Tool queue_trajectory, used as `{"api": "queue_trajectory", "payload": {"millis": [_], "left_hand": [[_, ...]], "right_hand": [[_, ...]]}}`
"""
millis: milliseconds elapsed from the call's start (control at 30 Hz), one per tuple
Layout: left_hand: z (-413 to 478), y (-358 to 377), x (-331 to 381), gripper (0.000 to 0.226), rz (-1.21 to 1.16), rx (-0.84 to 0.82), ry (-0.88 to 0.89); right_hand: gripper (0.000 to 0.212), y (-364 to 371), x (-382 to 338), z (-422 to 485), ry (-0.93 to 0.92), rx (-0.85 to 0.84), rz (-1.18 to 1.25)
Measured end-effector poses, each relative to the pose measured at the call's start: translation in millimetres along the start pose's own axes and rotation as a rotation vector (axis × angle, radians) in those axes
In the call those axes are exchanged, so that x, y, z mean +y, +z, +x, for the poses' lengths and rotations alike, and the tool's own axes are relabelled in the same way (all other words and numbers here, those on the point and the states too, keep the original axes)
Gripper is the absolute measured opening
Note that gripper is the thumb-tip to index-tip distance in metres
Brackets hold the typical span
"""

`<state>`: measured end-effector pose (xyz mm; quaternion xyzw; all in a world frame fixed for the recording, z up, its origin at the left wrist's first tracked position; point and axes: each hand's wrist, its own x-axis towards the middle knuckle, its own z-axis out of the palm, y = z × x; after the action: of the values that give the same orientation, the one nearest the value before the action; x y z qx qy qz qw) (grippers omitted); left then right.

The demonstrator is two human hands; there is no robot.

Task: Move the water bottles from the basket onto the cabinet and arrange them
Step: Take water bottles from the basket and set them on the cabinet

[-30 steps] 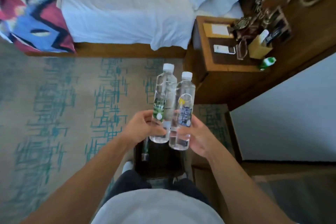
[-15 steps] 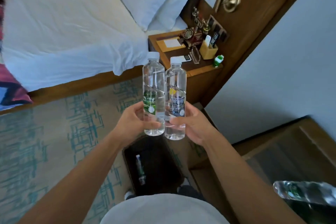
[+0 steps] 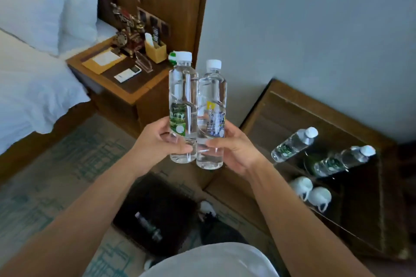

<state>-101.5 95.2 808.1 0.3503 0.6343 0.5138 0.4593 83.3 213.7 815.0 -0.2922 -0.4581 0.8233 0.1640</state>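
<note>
Left hand (image 3: 157, 141) grips green-label bottle (image 3: 181, 110), right hand (image 3: 234, 148) grips blue-label bottle (image 3: 211, 114); both upright, touching. Two bottles (image 3: 292, 145) stand on cabinet (image 3: 281, 114); one bottle (image 3: 148, 227) lies in basket (image 3: 180, 209).

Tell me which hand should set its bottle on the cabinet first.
Right, probably. The right hand holds the yellow-label bottle on the side nearer the cabinet, where two bottles already stand. The left hand would have to cross over it.

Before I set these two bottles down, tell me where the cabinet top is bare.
Bare: the cabinet strip along the wall, beyond the two standing bottles. Crowded: the near right, around the two white cups.
</note>
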Motion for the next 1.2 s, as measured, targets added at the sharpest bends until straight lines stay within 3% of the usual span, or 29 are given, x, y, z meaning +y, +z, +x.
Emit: {"api": "queue_trajectory", "payload": {"millis": [133,433,833,1000,1200], "left_hand": [[20,55,7,0.057,0.014,-0.131,-0.005],[76,184,38,0.060,0.098,-0.179,0.025],[181,282,87,0.072,-0.082,-0.115,0.086],[215,307,43,0.078,-0.090,0.009,-0.044],[239,316,-20,0.073,-0.130,0.046,-0.147]], "right_hand": [[0.060,-42,-6,-34,-0.052,0.172,0.012],[0.051,-159,-56,-75,-0.146,0.287,0.048],[0.056,-269,-166,-41,-0.308,0.230,0.025],[0.058,-312,-173,-13,-0.357,0.465,0.004],[0.061,-377,-121,17,-0.185,0.780,-0.213]]}}
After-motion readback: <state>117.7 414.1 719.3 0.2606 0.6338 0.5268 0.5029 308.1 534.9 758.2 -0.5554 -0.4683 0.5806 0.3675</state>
